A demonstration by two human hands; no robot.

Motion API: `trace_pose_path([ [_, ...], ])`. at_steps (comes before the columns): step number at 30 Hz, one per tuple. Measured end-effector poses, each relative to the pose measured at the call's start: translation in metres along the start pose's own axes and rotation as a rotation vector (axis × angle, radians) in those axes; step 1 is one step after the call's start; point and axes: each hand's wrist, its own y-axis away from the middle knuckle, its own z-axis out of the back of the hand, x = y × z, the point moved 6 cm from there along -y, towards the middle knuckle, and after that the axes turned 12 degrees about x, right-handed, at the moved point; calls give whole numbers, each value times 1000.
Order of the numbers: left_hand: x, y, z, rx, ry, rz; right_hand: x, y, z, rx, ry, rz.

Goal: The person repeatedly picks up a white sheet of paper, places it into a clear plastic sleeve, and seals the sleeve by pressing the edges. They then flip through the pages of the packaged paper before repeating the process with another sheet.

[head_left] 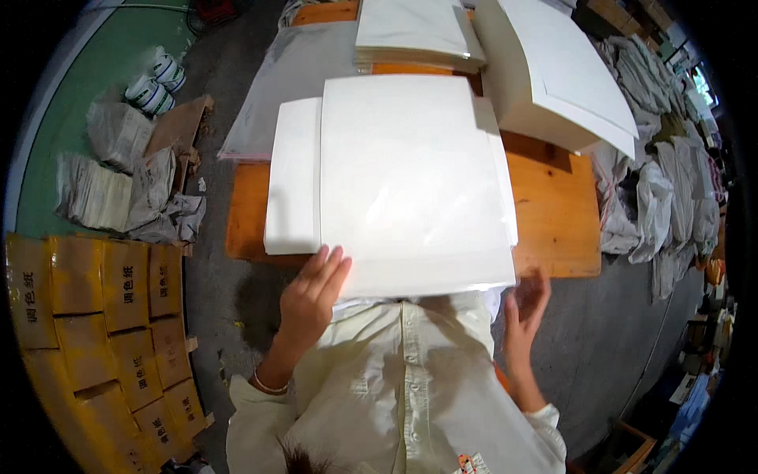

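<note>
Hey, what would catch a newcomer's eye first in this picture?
A large white sheet dominates the centre, reaching past the near edge of an orange wooden table, with the left hand by its lower left corner. Next, taped yellow-brown cardboard cartons stand stacked at lower left.

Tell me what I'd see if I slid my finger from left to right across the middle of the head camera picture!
Taped brown boxes → clear plastic sheets → big white sheet → tall white paper stack → pale crumpled bags.

Stacked cartons [130, 359], two white buckets [150, 95]
</note>
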Motion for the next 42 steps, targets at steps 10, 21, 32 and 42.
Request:
trace_pose_path([
  [10, -62, 28, 19, -50, 281, -400, -5, -5, -32, 176, -436, -594],
  [21, 65, -58, 14, -315, 182, 277, 108, -94, -55, 268, -849, -277],
  [32, 73, -74, -13, -29, 123, 337, 105, -390, -193, 370, -836, -115],
  [42, 65, -82, -10, -20, 173, 338, -55, -481, -172, 117, -828, -430],
])
